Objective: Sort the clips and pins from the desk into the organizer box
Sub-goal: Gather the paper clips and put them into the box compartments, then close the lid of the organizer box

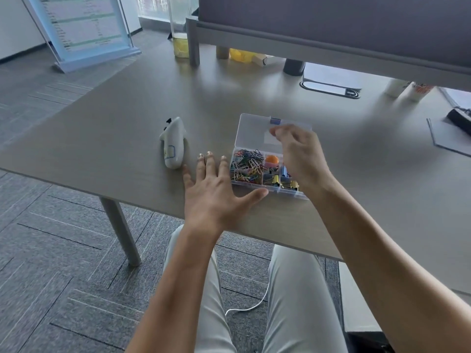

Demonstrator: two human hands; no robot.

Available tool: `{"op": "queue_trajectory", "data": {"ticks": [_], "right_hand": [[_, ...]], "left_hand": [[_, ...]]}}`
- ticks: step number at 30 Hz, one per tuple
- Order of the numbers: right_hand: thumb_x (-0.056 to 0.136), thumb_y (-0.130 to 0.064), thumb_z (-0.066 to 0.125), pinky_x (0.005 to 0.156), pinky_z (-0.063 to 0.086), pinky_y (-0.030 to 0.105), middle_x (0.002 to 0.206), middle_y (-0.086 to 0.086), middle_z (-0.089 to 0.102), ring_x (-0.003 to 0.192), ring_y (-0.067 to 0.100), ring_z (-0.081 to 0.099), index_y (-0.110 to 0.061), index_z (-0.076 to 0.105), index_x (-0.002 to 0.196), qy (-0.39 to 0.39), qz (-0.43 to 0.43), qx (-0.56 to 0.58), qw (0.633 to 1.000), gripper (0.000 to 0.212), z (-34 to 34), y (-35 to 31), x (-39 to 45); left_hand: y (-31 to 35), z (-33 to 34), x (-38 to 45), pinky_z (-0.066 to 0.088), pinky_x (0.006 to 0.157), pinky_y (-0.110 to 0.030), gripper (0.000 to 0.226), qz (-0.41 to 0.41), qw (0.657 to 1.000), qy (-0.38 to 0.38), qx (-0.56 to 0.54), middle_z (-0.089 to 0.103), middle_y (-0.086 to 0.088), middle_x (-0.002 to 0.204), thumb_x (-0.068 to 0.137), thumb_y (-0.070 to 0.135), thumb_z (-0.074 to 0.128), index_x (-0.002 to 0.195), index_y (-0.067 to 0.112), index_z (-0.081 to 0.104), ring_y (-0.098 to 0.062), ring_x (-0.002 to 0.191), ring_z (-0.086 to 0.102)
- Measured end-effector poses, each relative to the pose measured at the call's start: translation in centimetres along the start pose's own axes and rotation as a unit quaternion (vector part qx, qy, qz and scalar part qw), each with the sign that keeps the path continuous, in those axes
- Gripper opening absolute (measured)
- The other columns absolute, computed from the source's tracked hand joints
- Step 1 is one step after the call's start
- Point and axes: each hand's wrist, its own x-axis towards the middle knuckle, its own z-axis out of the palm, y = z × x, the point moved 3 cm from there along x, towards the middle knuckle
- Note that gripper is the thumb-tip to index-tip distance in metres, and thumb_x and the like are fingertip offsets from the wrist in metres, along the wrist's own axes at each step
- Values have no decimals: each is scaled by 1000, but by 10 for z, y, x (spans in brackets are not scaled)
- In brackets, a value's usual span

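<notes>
A clear plastic organizer box (pixel 254 186) lies near the desk's front edge, its lid (pixel 251 131) folded back flat behind it. One compartment holds several coloured paper clips (pixel 246 166); others hold an orange ball-shaped item (pixel 271 160) and gold and black binder clips (pixel 275 180). My left hand (pixel 216 192) rests flat on the desk against the box's left side, fingers spread, thumb along its front edge. My right hand (pixel 299 154) hovers over the box's right half, with the fingertips pinching the lid's far edge near its blue latch (pixel 274 121).
A white handheld controller (pixel 172 143) lies left of the box. At the back stand a glass bottle (pixel 180 34), a grey partition (pixel 331 26), a dark cup (pixel 293 67) and a cable port (pixel 331 89). Papers (pixel 448 138) lie at the far right.
</notes>
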Motion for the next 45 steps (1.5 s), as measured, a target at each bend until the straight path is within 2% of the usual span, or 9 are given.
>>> {"op": "queue_trajectory", "data": {"ticks": [1,3,8,12,18,27,31,35,45], "right_hand": [[106,-20,48,64,43,3,126,1,66,91,-6,66,-13,69,126,30,-31,-69,997,30,-7,5,-5],[103,-21,51,79,39,12,134,1,59,108,7,61,-16,65,133,83,-60,-179,979,33,-21,17,-14],[104,-31,49,105,35,30,150,7,52,138,25,46,-13,48,148,95,26,-231,968,47,-46,46,-31],[105,-30,46,87,40,31,129,10,66,120,31,56,-13,59,134,76,39,-228,970,36,-55,56,-35],[105,-41,45,111,40,39,147,7,56,136,28,49,-16,47,150,87,68,-259,960,52,-92,72,-44],[105,-38,49,114,33,34,154,6,48,142,25,42,-16,41,155,142,97,-282,944,55,-166,98,-65],[102,-32,54,118,30,37,158,8,43,147,25,37,-16,53,147,174,20,-324,930,47,-178,104,-70],[100,-33,49,118,35,42,153,8,51,145,27,41,-18,68,131,141,-85,-349,922,40,-162,100,-70],[100,-37,48,123,28,44,155,9,48,148,27,38,-15,65,137,102,-90,-373,918,47,-126,91,-73]], "left_hand": [[0,0,0,-4,123,-53,128,3,1000,0,3,0,-8,168,60,103,24,160,24,9,-21,155,-7],[0,1,1,-3,123,-55,129,5,1000,2,5,3,-8,168,58,103,28,159,25,11,-21,155,-5],[5,1,3,0,122,-58,116,6,1000,16,-5,13,-4,167,67,94,42,156,22,23,-19,155,5],[23,4,2,-2,122,-58,102,29,999,11,-6,14,-4,167,76,86,46,154,22,27,-19,154,5],[63,18,1,-2,121,-60,96,61,998,4,-4,10,-11,167,82,83,40,154,23,26,-25,155,2],[145,46,-12,-1,119,-64,93,107,994,-2,3,12,-21,164,82,83,40,153,24,29,-32,154,2],[163,53,-17,1,119,-64,88,124,992,7,-2,14,-21,163,83,83,38,150,27,34,-33,154,2],[162,55,-17,-1,121,-60,90,124,992,10,-5,13,-19,164,82,84,35,151,26,32,-30,154,2],[159,52,-21,4,122,-57,88,136,989,32,-53,22,-13,163,82,76,36,154,27,25,-26,153,9]]}}
